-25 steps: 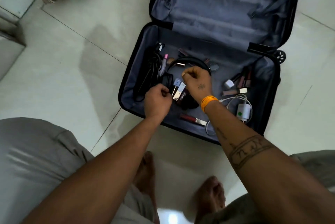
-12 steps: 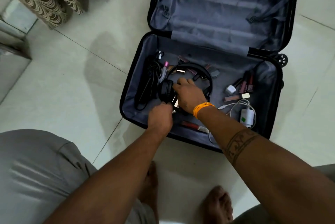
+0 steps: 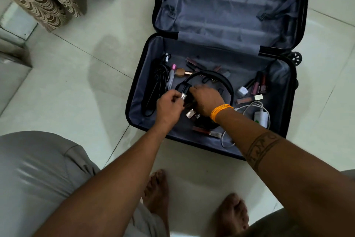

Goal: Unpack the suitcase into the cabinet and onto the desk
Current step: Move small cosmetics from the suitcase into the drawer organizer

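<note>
Left hand (image 3: pixel 170 105) pinches a small tube (image 3: pixel 183 96); right hand (image 3: pixel 206 99) curls apparently onto the headphones (image 3: pixel 221 81). Lift slowly so the cables (image 3: pixel 159 81) don't snag.

Two bare forearms reach forward and down, the hands meeting close together.

The left hand (image 3: pixel 170 105) is seen from its back, fingers curled, pinching a small silver-capped tube (image 3: pixel 183 96) at the fingertips. Just to its right, the right hand (image 3: pixel 206 100) lies knuckles up, its fingers bent downward and hidden from view; what they touch cannot be told. An orange band (image 3: pixel 221 111) circles the right wrist, and a dark tattooed ring crosses the forearm behind it.
</note>
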